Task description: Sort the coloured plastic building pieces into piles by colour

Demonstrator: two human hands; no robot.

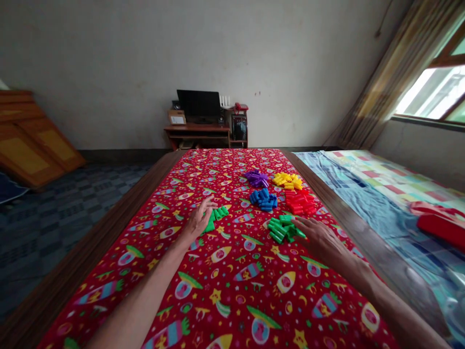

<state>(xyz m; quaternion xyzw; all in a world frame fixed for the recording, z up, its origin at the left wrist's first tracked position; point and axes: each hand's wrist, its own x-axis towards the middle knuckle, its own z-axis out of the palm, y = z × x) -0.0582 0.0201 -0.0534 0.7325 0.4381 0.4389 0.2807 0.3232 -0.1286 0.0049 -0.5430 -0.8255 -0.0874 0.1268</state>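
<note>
My left hand (200, 218) rests beside a small group of green plastic tubes (220, 212) on the red patterned cloth, its fingers partly stretched out against them. The hand covers some of these tubes. On the right, my right hand (315, 233) reaches with extended fingers to the edge of a loose green pile (281, 230). Its fingertips touch or nearly touch the tubes there. Just behind that pile lie a red heap (301, 201) and a blue heap (263, 199) of similar pieces.
Farther back are a purple heap (256, 178) and a yellow heap (287, 181). The red cloth (232, 300) covers a dark wooden table (366, 242). A bed (378, 194) stands to the right. Against the wall, a desk (198, 128) holds a monitor (199, 104).
</note>
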